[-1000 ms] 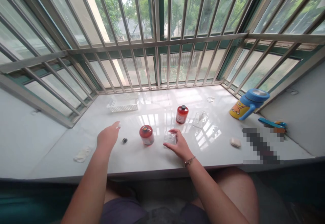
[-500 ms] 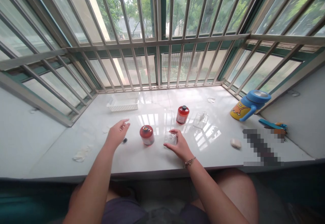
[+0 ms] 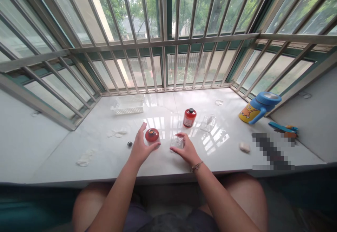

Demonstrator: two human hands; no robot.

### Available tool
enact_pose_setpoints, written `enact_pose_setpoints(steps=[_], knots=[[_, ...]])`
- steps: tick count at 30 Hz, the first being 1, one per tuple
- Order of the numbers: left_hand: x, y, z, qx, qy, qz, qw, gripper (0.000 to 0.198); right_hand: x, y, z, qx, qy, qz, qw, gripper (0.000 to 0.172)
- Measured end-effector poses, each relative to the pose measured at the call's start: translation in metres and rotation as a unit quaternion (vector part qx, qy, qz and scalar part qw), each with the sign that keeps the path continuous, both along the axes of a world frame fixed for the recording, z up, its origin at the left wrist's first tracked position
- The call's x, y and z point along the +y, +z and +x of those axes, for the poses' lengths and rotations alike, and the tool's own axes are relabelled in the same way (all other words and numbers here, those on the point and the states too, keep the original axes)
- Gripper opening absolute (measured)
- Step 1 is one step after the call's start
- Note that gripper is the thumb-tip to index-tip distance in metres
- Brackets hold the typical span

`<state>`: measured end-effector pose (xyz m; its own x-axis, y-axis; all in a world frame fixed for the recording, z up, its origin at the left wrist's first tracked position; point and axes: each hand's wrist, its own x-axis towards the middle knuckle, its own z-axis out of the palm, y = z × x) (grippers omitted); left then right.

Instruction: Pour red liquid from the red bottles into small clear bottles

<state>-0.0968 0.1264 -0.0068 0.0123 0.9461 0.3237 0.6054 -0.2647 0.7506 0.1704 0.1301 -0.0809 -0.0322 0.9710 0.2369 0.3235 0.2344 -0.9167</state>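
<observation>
Can't read label (image 3: 189, 121) on rear bottle (image 3: 190, 114). Has left grip (image 3: 140, 147) wide around uncapped red bottle (image 3: 152, 138); holds clear container (image 3: 175, 141) in right grip (image 3: 187, 149).

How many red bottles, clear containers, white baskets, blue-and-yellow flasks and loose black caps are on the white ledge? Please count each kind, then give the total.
Red bottles: 2
Clear containers: 2
White baskets: 1
Blue-and-yellow flasks: 1
Loose black caps: 1
Total: 7
</observation>
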Motion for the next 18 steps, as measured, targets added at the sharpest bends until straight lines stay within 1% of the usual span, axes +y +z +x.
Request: enact_pose_setpoints(steps=[1, 3, 5, 6, 10, 13, 15, 16, 18], knots=[[0.001, -0.001, 0.004, -0.011, 0.000, -0.022, 1.000, 0.109, 0.000, 0.000, 0.000, 0.001, 0.000, -0.001, 1.000, 0.071], [0.002, -0.003, 0.013, -0.032, 0.010, -0.062, 0.998, 0.091, 0.000, 0.000, 0.000, 0.002, 0.000, 0.000, 1.000, 0.071], [-0.001, -0.006, 0.020, -0.046, 0.024, -0.082, 0.995, 0.077, -0.001, 0.001, 0.000, 0.003, 0.000, 0.004, 1.000, 0.071], [-0.004, -0.008, 0.023, -0.050, 0.026, -0.085, 0.995, 0.075, -0.001, 0.001, 0.000, 0.004, 0.000, 0.006, 1.000, 0.071], [-0.026, -0.017, 0.029, -0.069, -0.007, -0.083, 0.994, 0.075, 0.000, -0.001, -0.001, 0.004, 0.001, 0.007, 1.000, 0.072], [-0.045, -0.022, 0.029, -0.088, -0.027, -0.086, 0.992, 0.074, 0.001, 0.000, -0.001, -0.001, 0.005, 0.012, 1.000, 0.076], [-0.054, -0.023, 0.029, -0.091, -0.039, -0.086, 0.991, 0.073, -0.001, 0.003, 0.000, -0.006, 0.000, 0.046, 0.999, 0.077], [-0.058, -0.023, 0.028, -0.089, -0.044, -0.084, 0.991, 0.073, -0.004, 0.006, 0.000, -0.011, -0.009, 0.074, 0.997, 0.074], [-0.063, -0.022, 0.028, -0.083, -0.051, -0.080, 0.992, 0.072, -0.014, 0.013, 0.000, -0.023, -0.042, 0.137, 0.989, 0.060]])
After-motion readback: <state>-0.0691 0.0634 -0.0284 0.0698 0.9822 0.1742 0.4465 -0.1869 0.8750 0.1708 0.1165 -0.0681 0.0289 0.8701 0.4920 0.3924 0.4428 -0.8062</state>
